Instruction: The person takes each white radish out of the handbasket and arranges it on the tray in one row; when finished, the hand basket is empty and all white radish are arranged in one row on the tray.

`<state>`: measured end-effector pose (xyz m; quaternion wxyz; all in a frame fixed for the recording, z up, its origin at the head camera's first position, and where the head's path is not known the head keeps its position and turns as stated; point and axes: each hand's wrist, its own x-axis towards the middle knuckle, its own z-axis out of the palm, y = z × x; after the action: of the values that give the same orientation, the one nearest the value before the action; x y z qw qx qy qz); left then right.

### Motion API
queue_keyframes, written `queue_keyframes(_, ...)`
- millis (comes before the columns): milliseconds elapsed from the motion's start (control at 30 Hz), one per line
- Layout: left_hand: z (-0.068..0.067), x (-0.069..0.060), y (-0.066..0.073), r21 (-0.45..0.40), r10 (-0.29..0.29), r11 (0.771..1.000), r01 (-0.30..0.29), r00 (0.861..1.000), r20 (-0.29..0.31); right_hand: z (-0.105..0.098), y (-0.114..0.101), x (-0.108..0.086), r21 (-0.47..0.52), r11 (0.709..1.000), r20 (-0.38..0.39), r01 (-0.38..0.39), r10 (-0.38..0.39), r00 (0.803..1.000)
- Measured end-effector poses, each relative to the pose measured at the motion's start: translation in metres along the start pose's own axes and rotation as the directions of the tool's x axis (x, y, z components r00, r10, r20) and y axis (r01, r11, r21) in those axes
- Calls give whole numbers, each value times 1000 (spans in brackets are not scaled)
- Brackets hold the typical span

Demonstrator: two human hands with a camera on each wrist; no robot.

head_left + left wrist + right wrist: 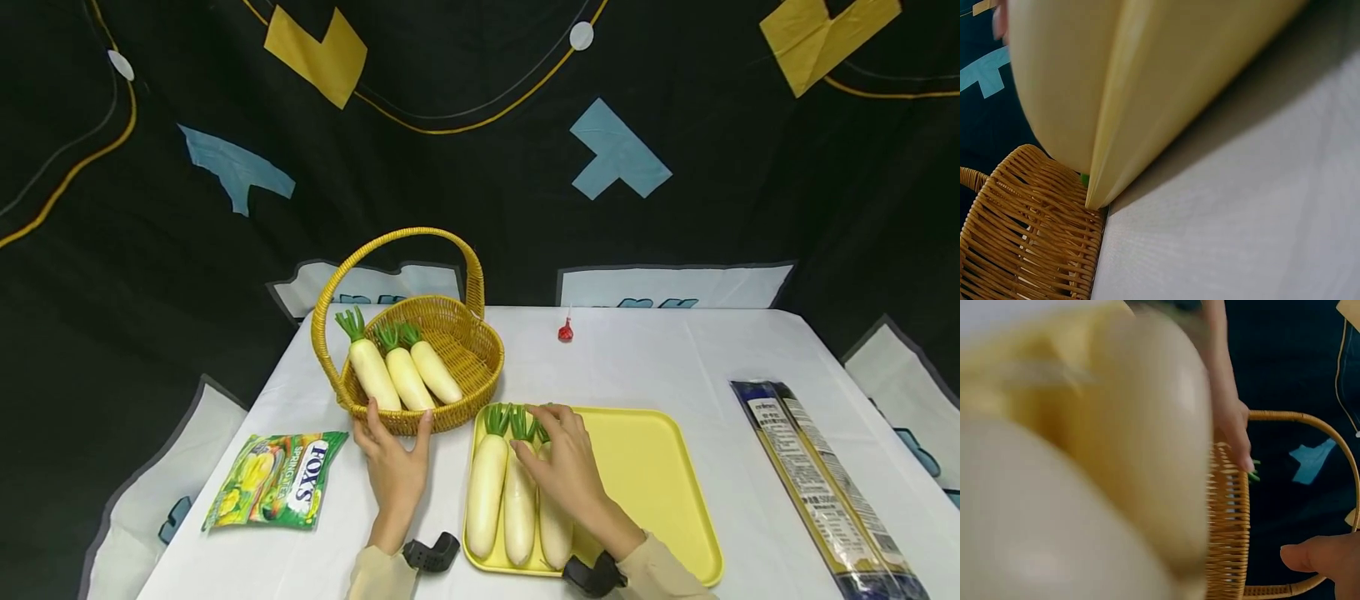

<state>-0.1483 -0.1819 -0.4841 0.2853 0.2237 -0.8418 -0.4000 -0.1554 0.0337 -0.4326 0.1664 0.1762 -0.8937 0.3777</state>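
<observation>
While your left hand (397,471) spreads loosely at the basket (471,346), your right hand (566,467), grip unclear, apparently arranges radishes (519,508) beneath its fingers (553,425); next: withdraw cleanly.

This looks like a makeshift tabletop set, wider room hidden: black printed fabric backdrop (450,183) behind a white-clothed table (637,358).

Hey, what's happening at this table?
A person's left hand touches the near rim of a wicker basket holding three white radishes. Their right hand is over three more radishes, lying side by side on a yellow tray; whether it grips one is unclear.
</observation>
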Motion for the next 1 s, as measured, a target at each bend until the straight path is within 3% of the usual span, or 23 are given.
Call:
queue_keyframes(333,-1,3,1,19,1,1000,-1,1000,-7,18,-30,60,98,995,115,-35,23,993)
queue_keyframes(667,1,2,3,35,7,999,-6,1000,-16,38,-43,95,113,993,177,-13,-7,984)
queue_keyframes(833,1,1,3,49,13,999,-12,1000,-23,52,-41,105,93,995,260,-44,18,965)
queue_keyframes(1000,-2,0,2,55,12,998,-10,999,-30,68,-37,112,35,999,362,-41,26,932)
